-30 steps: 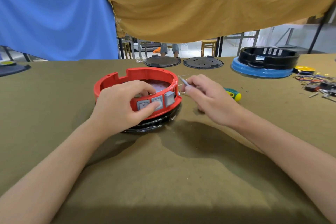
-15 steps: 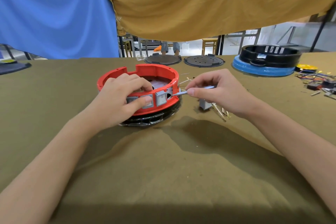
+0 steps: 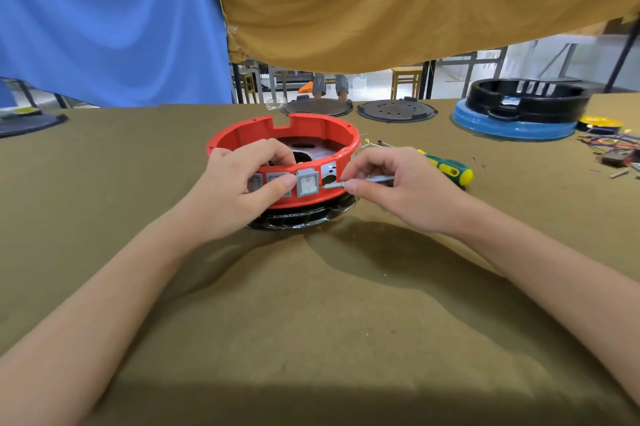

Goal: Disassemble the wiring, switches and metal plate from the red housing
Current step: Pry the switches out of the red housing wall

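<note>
Since half a second ago, our right hand (image 3: 398, 188) has brought the thin grey metal pick (image 3: 360, 181) to the grey rocker switch (image 3: 308, 182).

Head view: left hand (image 3: 239, 186) grips the round red plastic housing (image 3: 332, 135) mid-table. One opening is empty; three switches and the inner plate remain.

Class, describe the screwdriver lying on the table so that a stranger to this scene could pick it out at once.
Find the red housing mid-table; just to its right, behind the right hand, lies the screwdriver. Its green and yellow handle sets it apart from the thin grey tool that hand pinches.
</note>
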Demonstrator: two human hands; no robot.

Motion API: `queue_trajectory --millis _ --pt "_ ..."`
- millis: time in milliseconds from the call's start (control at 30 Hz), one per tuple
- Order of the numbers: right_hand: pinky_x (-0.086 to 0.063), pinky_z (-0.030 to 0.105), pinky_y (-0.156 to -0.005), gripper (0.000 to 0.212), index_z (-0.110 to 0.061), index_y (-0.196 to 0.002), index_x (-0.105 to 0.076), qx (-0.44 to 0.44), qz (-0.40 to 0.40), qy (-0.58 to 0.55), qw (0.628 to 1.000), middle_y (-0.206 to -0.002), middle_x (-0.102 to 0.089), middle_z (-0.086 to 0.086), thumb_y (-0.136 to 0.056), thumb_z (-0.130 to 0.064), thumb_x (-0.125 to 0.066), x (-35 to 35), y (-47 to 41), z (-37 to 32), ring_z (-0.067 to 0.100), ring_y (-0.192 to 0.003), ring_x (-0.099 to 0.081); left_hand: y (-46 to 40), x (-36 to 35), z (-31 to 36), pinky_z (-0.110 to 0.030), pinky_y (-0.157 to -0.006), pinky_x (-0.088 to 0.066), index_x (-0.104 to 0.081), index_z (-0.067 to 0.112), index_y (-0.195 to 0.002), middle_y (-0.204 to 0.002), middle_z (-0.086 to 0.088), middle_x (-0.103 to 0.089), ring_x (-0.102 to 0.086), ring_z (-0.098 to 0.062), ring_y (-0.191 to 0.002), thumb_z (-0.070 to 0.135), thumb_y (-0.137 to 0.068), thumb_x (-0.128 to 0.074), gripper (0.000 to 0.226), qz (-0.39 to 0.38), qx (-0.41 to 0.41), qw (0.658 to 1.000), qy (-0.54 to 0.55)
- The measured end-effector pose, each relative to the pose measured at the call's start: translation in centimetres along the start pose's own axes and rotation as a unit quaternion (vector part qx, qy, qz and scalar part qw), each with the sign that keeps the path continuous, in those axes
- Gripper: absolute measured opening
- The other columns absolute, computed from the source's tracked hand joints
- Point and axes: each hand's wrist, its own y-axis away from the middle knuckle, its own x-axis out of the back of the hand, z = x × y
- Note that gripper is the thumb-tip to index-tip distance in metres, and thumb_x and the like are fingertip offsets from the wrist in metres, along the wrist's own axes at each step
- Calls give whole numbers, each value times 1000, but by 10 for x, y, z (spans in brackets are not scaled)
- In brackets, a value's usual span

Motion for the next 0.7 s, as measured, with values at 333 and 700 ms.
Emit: queue_trajectory --millis 333,700 --pt "-38 2 -76 24 -17 -115 -58 66 -8 90 994 -113 -44 -10 -93 -18 -66 2 -9 5 -15 -94 -44 0 -3 3 -46 -89 -41 -59 27 -100 -90 31 -61 -57 -2 -86 35 -90 -54 14 1 -4 1000 12" --pt "-38 39 -95 33 -7 -114 -68 227 20 347 910 -107 -63 7 -102 -30 -46 1 -10 -3 29 -110 -45 0 -1 5 -12 -69 -43 -64 11 -102 -91 5 -67 -63 -8 -84 26 -90 -59 20 -21 -23 997 77"
